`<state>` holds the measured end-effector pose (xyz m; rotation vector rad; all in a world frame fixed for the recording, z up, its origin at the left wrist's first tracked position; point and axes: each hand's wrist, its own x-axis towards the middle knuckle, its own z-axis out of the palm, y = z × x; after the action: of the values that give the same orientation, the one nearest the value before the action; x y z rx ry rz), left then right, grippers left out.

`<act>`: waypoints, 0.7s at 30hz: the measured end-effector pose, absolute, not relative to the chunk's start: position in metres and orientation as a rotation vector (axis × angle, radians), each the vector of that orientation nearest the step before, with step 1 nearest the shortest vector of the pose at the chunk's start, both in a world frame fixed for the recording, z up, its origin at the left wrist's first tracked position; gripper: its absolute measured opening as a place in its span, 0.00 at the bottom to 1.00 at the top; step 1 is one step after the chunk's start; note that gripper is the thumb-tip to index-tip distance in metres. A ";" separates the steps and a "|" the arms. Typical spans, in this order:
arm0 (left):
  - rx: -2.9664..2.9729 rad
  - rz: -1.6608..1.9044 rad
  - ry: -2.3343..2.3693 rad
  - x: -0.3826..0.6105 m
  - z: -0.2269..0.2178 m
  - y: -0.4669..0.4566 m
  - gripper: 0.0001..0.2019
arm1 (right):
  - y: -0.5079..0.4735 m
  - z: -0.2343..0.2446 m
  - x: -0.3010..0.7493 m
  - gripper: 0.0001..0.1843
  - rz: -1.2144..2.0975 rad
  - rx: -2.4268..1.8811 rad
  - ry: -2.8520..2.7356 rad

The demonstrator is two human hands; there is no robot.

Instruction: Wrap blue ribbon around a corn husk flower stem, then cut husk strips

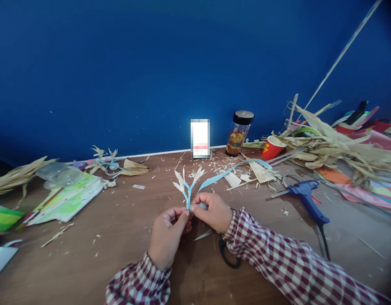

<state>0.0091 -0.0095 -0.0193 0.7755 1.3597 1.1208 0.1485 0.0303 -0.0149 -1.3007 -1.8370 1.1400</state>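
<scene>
Head view, centre frame: left hand [166, 237] and right hand [214, 212] pinch the husk sprig [187, 188] stem; I judge slack blue tape [227, 171] could unwind.

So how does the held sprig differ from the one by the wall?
The held husk sprig stands upright, pinched by left hand and right hand; the wall sprig lies flat, untouched. The held one trails a blue ribbon; the other doesn't. Both: pale husk petals, blue-wrapped stems.
</scene>
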 end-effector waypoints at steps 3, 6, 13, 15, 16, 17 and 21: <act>0.821 1.121 1.370 0.009 -0.023 -0.010 0.13 | 0.028 -0.015 0.146 0.08 1.106 -1.331 -1.810; 0.891 1.114 1.389 0.010 -0.026 -0.011 0.13 | 0.026 -0.014 0.144 0.06 1.055 -1.375 -1.820; 1.180 1.075 1.557 0.008 -0.024 -0.011 0.12 | 0.019 -0.013 0.140 0.08 1.009 -1.421 -1.818; 1.336 1.074 1.639 0.007 -0.022 -0.011 0.11 | 0.015 -0.015 0.138 0.09 1.013 -1.393 -1.809; 1.409 1.080 1.674 0.006 -0.021 -0.012 0.10 | 0.012 -0.016 0.137 0.10 1.011 -1.377 -1.805; 1.474 1.090 1.700 0.005 -0.020 -0.013 0.10 | 0.010 -0.017 0.136 0.10 1.003 -1.366 -1.800; 1.613 1.134 1.731 0.005 -0.017 -0.014 0.08 | 0.008 -0.017 0.134 0.10 1.001 -1.357 -1.777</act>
<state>0.0049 -0.0142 -0.0175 1.6128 1.7311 1.1343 0.1344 0.0083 -0.0165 -1.3574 -1.7769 1.0007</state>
